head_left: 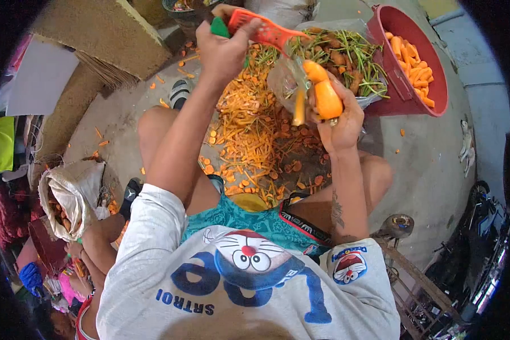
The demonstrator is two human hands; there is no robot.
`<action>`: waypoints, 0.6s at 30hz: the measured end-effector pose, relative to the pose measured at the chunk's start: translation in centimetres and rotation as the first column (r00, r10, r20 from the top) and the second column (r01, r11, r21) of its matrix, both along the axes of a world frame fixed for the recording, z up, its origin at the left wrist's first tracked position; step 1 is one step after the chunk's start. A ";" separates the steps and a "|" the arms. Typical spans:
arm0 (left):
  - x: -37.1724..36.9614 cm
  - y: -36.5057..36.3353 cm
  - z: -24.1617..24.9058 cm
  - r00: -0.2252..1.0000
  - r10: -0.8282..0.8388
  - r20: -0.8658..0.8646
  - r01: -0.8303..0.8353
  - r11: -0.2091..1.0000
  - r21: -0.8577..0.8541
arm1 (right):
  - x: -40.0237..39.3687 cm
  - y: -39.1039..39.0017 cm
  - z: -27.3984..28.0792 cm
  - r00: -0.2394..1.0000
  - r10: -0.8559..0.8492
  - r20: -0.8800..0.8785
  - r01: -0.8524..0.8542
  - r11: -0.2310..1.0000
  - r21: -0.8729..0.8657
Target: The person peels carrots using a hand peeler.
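My left hand, at the top, is wrapped round an orange-red peeler with holes in its body; a green part shows by the fingers. In my right hand is a thick, mostly peeled carrot, held upright with its blunt end down. The peeler's tip is a little above the carrot, apart from it. A pale orange strip hangs beside the carrot. Just beyond my right hand, a clear plastic bag bears unpeeled carrots with green stalks.
A heap of peels and carrot scraps covers the floor between my legs. A red bucket of peeled carrots lies tilted at upper right. At lower left, another person's arm is beside a white sack. A metal frame stands at right.
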State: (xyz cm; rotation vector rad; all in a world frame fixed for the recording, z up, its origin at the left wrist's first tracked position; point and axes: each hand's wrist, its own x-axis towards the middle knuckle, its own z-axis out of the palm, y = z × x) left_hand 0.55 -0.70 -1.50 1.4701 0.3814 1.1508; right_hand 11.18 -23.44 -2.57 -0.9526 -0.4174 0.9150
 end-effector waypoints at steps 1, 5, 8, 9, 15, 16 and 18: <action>-0.4 0.1 -0.1 1.000 -0.024 0.011 0.025 0.997 -0.069 | 1.1 -0.2 -1.2 0.978 0.163 -0.133 -0.140 0.976 0.167; -0.9 -6.3 0.9 0.965 -0.257 -0.053 0.262 0.952 0.159 | -1.1 1.8 2.1 0.981 -0.013 -0.192 0.028 0.997 0.077; -0.5 -5.0 0.5 0.961 -0.241 -0.136 0.258 0.958 0.127 | -1.2 1.1 0.8 0.962 -0.270 -0.024 0.264 0.952 -0.156; -0.2 -4.0 0.3 0.977 -0.194 -0.091 0.206 0.967 0.149 | -0.1 0.2 -0.5 0.988 -0.061 -0.143 0.056 0.998 -0.035; 0.5 -2.3 -0.4 0.975 -0.187 -0.118 0.194 0.979 0.057 | 0.1 1.4 1.4 0.991 -0.079 -0.103 0.067 0.991 -0.119; 0.5 -2.5 -0.3 0.967 -0.175 -0.183 0.194 0.977 0.090 | 0.2 1.3 1.2 0.991 -0.073 -0.109 0.059 0.991 -0.122; -0.2 -0.9 0.1 0.976 -0.113 -0.188 0.124 0.991 0.051 | 1.0 0.6 0.4 0.964 -0.260 -0.053 0.251 0.959 -0.135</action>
